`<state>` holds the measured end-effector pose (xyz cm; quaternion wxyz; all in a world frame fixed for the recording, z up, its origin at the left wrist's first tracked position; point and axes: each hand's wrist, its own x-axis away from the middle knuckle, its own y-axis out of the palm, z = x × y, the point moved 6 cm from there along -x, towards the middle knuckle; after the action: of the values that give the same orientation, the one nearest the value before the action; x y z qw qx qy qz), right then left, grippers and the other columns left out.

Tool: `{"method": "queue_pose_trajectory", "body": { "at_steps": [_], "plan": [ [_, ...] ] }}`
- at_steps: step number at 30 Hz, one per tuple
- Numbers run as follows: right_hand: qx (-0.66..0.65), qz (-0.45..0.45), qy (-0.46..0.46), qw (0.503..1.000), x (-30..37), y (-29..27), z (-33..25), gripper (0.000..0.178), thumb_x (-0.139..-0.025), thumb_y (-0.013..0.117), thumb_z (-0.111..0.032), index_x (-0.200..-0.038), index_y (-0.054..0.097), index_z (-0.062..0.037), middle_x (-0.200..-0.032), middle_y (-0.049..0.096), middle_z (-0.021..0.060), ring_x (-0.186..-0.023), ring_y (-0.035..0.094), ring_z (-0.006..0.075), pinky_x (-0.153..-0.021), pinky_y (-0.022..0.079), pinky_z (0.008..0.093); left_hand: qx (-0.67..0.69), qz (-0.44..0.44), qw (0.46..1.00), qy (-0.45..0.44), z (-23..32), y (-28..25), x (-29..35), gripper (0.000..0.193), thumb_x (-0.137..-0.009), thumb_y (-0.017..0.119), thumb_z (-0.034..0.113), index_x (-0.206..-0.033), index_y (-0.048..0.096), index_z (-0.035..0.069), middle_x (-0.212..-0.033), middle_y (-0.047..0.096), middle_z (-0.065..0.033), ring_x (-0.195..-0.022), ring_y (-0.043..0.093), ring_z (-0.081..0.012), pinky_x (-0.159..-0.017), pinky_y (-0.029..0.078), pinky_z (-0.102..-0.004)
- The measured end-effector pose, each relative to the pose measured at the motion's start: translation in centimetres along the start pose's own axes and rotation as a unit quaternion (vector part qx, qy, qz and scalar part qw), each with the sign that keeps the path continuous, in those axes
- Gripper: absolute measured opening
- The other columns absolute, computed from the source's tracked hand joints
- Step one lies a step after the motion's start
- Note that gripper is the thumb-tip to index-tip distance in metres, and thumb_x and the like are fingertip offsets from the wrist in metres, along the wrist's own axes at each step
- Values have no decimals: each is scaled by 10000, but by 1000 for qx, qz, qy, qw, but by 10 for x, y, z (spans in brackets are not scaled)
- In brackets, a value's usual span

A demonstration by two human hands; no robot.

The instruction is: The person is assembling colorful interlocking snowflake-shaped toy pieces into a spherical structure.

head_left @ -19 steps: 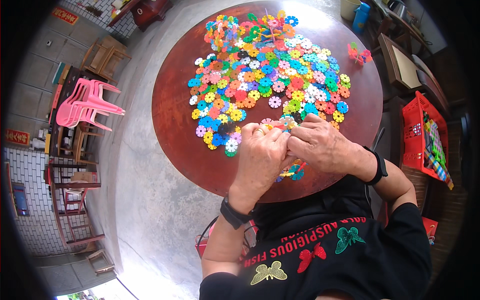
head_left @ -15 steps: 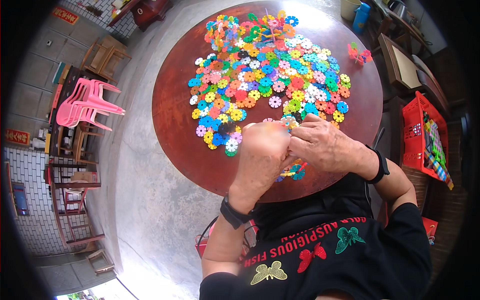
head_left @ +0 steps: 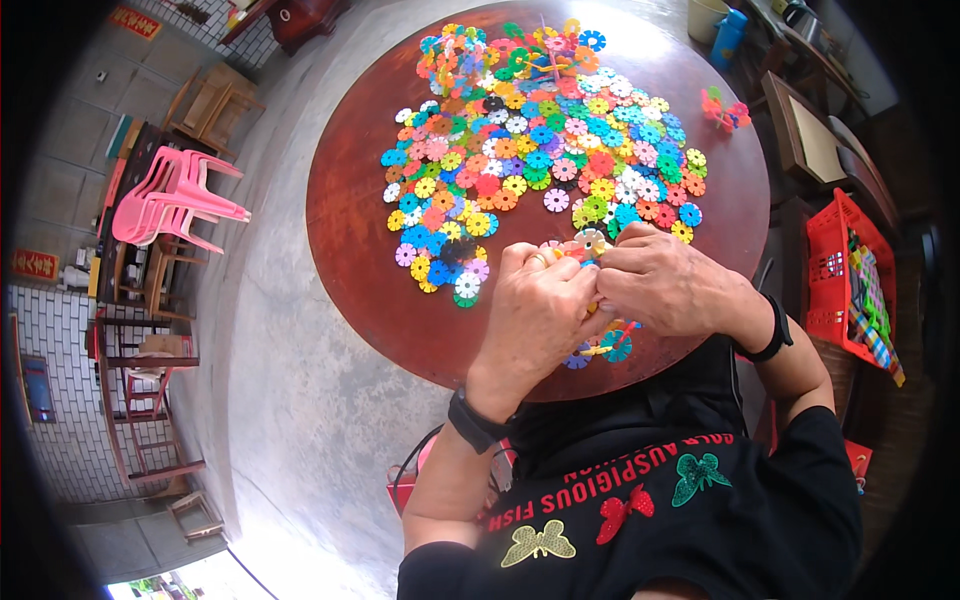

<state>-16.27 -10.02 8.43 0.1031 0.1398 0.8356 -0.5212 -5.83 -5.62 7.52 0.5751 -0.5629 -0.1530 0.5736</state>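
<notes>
a round brown table (head_left: pixel 360 230) carries a wide spread of coloured snowflake discs (head_left: pixel 540 150); stacked pink chairs (head_left: pixel 170 200) stand left, a red basket (head_left: pixel 840 270) right. at the near edge, left hand (head_left: pixel 535 315) and right hand (head_left: pixel 665 280) pinch a small disc cluster (head_left: pixel 600 345) together, knuckles up.

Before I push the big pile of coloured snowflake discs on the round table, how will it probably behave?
The pile of discs would probably scatter rather than move as one, since most pieces lie loose and flat. They look like thin plastic, so likely light and rigid. The polished round table may let them slide easily; lying flat, they seem unlikely to roll.
</notes>
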Motion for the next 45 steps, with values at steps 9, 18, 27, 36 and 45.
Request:
{"method": "queue_pose_trajectory", "body": {
  "at_steps": [9, 18, 27, 36, 45],
  "plan": [
    [-60, 15, 13, 998, 2, -2, 0, 147, -813, 640, -83, -852, 539, 17, -878, 579, 143, -763, 603, 313, -580, 486, 406, 9, -25, 1000, 7, 0, 3, 3, 338, -691, 777, 330, -804, 611, 58, -706, 612, -41, -701, 589, -233, -788, 419, -375],
    [-224, 14, 79, 971, 8, -23, 22, 173, -902, 573, -99, -785, 538, 24, -712, 569, 107, -693, 602, 276, -586, 457, 356, 84, -63, 994, 9, 8, -4, 1, 313, -749, 729, 388, -719, 606, 101, -677, 610, -41, -646, 581, -203, -747, 397, -357],
    [27, 151, 172, 973, 24, 5, 86, 196, -890, 607, -170, -786, 547, -15, -730, 546, 122, -739, 568, 309, -663, 451, 416, 19, -8, 999, -32, -7, -4, 0, 253, -689, 779, 218, -862, 623, 117, -677, 606, -33, -641, 555, -227, -757, 389, -358],
    [191, 57, 216, 956, 30, 27, 102, 168, -893, 596, -204, -843, 557, -48, -801, 554, 103, -779, 595, 291, -665, 470, 415, 7, 9, 999, -44, -12, -2, 3, 411, -720, 734, 112, -1096, 569, 115, -787, 642, -41, -743, 585, -241, -844, 386, -375],
    [154, 168, -79, 970, 1, -4, -14, 261, -747, 624, -108, -1000, 595, -49, -837, 507, 45, -653, 538, 169, -561, 455, 294, 49, 40, 997, -42, -10, 2, 5, 786, -708, 757, 116, -1390, 377, 24, -766, 615, -5, -720, 584, -210, -832, 394, -366]
  ]
}}
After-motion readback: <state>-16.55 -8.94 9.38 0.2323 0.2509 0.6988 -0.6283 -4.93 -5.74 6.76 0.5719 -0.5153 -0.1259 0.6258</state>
